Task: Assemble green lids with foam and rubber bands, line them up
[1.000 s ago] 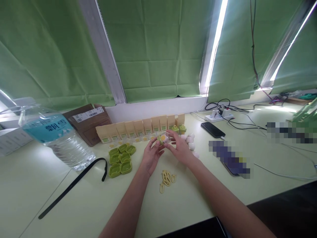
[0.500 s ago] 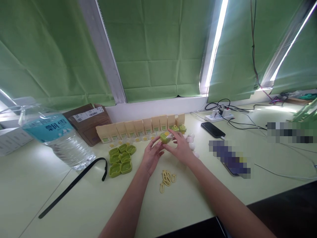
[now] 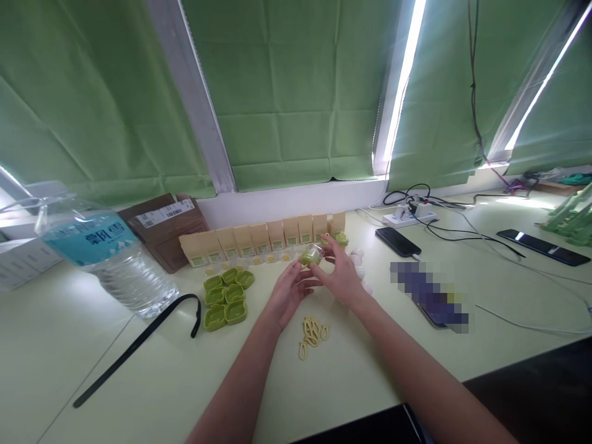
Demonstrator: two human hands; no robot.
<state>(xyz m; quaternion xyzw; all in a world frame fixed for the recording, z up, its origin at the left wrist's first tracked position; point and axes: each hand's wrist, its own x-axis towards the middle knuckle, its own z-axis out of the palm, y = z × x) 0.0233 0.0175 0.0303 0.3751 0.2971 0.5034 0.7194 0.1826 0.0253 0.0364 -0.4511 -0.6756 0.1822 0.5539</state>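
Between my two hands, raised over the table, is a small green case with a clear cover [image 3: 311,255]. My left hand [image 3: 287,292] grips its lower left side with the fingertips. On its right side, the fingers of my right hand [image 3: 343,275] are closed around it. Below the hands lies a small pile of pale yellow loops [image 3: 311,333]. Several green open trays [image 3: 226,297] sit together to the left. Small white and pale pink pieces [image 3: 359,271] are partly hidden behind my right hand, and another green case [image 3: 341,238] stands just beyond it.
Along the back runs a row of tan paper packets [image 3: 259,237] with small clear pieces before them. At left are a large water bottle [image 3: 124,265], a brown box [image 3: 169,234] and a black strap [image 3: 139,345]. Phones [image 3: 398,242], cables and a power strip [image 3: 409,216] occupy the right.
The green case has turned in my hands, and its clear side now faces up more. My fingers have shifted slightly around it. Everything else on the table stays in place.
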